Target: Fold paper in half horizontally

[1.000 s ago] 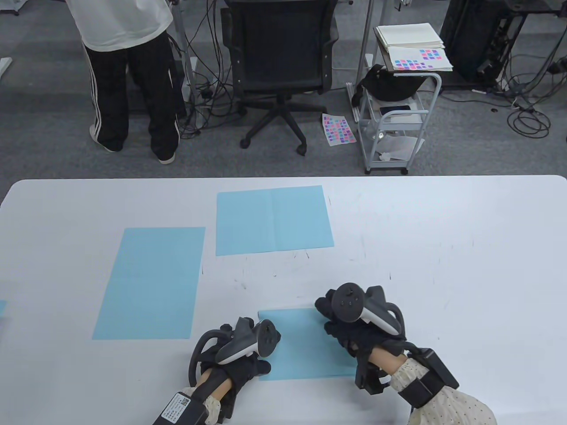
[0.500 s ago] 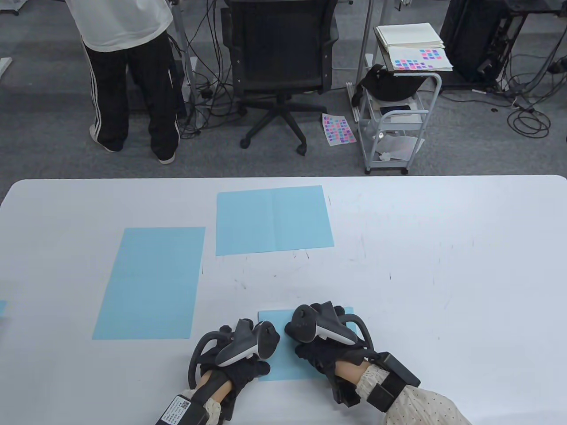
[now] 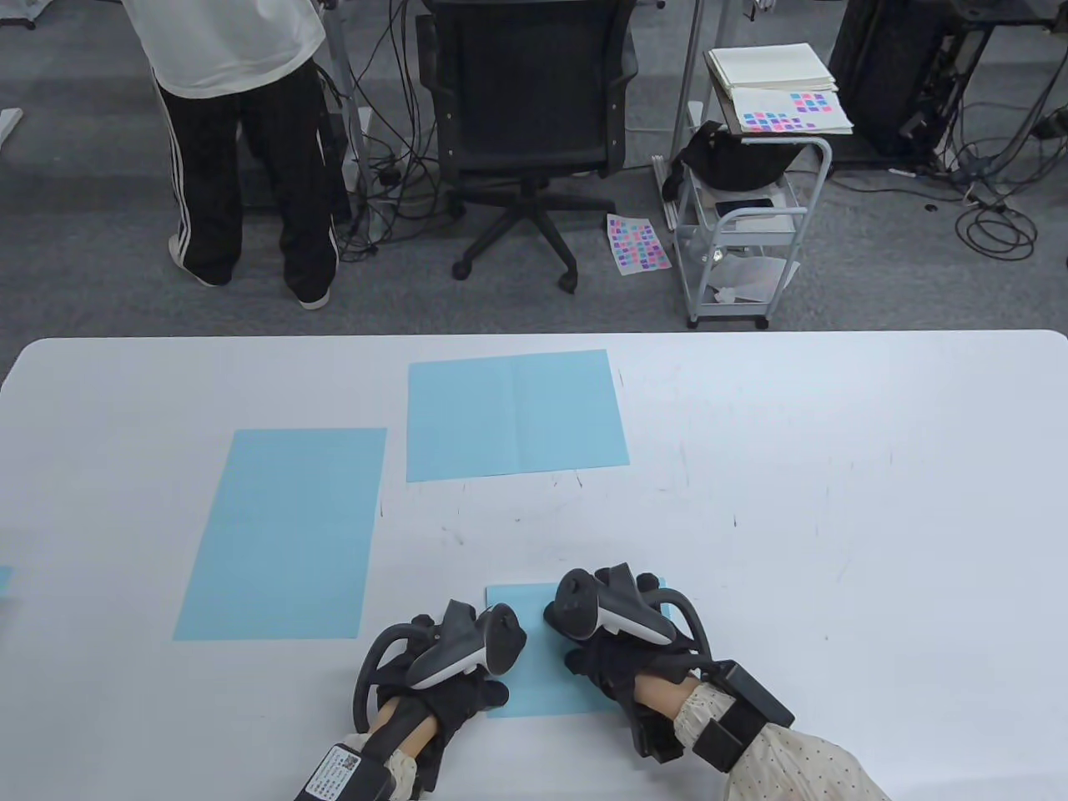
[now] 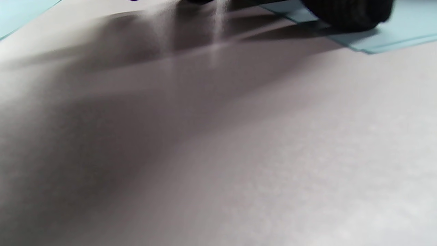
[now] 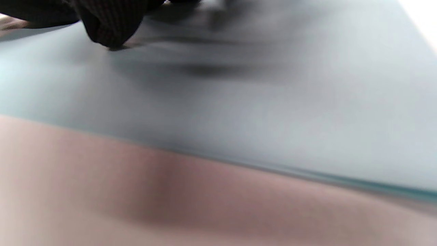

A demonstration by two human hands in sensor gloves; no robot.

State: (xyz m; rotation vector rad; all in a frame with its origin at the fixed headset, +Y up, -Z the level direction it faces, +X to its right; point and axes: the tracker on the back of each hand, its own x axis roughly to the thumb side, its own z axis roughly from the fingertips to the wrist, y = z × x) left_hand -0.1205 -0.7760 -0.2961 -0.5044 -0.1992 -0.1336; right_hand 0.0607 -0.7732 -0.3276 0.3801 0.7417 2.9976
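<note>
A light blue folded paper [image 3: 534,680] lies near the table's front edge. My left hand [image 3: 469,680] rests at the paper's left edge, its fingers mostly hidden under the tracker. In the left wrist view a gloved finger [image 4: 344,13] lies on the paper [image 4: 403,30]. My right hand [image 3: 584,644] lies on top of the paper's middle and right part and covers much of it. The right wrist view shows a gloved fingertip [image 5: 109,32] touching the paper [image 5: 273,102], whose doubled edge lies flat on the table.
A long blue sheet [image 3: 279,534] lies to the left and a creased blue sheet [image 3: 516,415] further back. A blue corner [image 3: 4,578] shows at the table's left edge. Beyond the table [image 3: 834,501] are an office chair [image 3: 526,100], a standing person [image 3: 238,125] and a cart [image 3: 743,225].
My right hand has slid left across the paper from its far right corner to its middle. The left hand has stayed where it was.
</note>
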